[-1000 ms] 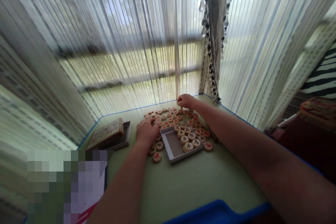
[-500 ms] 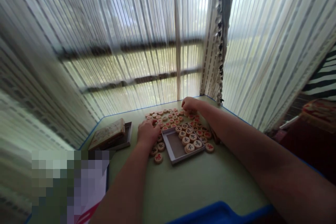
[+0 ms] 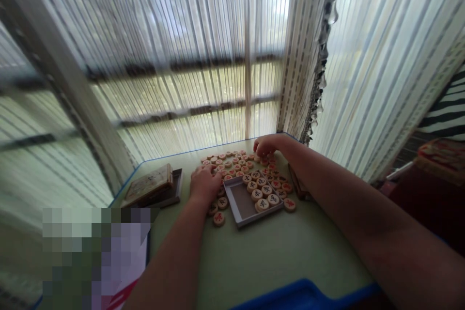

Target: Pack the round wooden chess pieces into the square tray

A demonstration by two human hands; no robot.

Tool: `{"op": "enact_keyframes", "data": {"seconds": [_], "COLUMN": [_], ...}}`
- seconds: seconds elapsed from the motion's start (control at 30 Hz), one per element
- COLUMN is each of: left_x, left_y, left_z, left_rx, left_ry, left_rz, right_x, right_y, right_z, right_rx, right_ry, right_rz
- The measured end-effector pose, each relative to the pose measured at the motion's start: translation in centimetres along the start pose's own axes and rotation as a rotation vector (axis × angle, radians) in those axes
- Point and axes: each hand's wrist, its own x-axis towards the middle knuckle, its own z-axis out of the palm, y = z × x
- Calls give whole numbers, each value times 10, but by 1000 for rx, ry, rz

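Observation:
Xiangqi pieces (image 3: 238, 167), pale wooden discs with red or black characters, lie scattered over the green table. A shallow grey-white box (image 3: 240, 203) stands among them, with black-marked pieces (image 3: 262, 193) in rows along its right side. My left hand (image 3: 206, 184) rests at the left of the spread, fingers loosely apart and touching the pieces there. Over the far right pieces, my right hand (image 3: 267, 146) has its fingers curled down and together; whatever is between the fingertips is hidden. Two loose pieces, one red-marked (image 3: 219, 218), lie left of the box.
At the left, a patterned box (image 3: 148, 186) leans on a grey tray (image 3: 177, 186). A dark brown object (image 3: 298, 186) lies partly behind my right forearm. String curtains (image 3: 203, 48) hang beyond the table's far edge. A blue edge (image 3: 290, 295) is at the near side.
My right hand has shifted slightly right and its fingers point lower, over the pieces. My left hand has hardly moved. The curtains hang differently, and the boxed pieces look the same.

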Motion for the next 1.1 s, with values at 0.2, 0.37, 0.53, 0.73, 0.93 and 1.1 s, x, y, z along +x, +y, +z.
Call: {"op": "enact_keyframes", "data": {"seconds": [0.2, 0.37, 0.53, 0.73, 0.93, 1.1], "left_x": [0, -1, -1, 0, 1, 0], "left_y": [-1, 0, 0, 0, -1, -1], "left_z": [1, 0, 0, 0, 2, 2], "left_rx": [-4, 2, 5, -2, 9, 6], "left_ry": [8, 18, 4, 4, 5, 1], "left_rz": [9, 3, 6, 6, 2, 24], "right_x": [12, 17, 19, 14, 5, -3], "right_y": [2, 2, 2, 1, 1, 1], "right_z": [7, 10, 13, 12, -3, -4], "right_rx": [35, 73, 100, 29, -108, -79], "right_ry": [103, 310, 307, 274, 153, -107], "right_rz": [-60, -159, -212, -161, 22, 219]}}
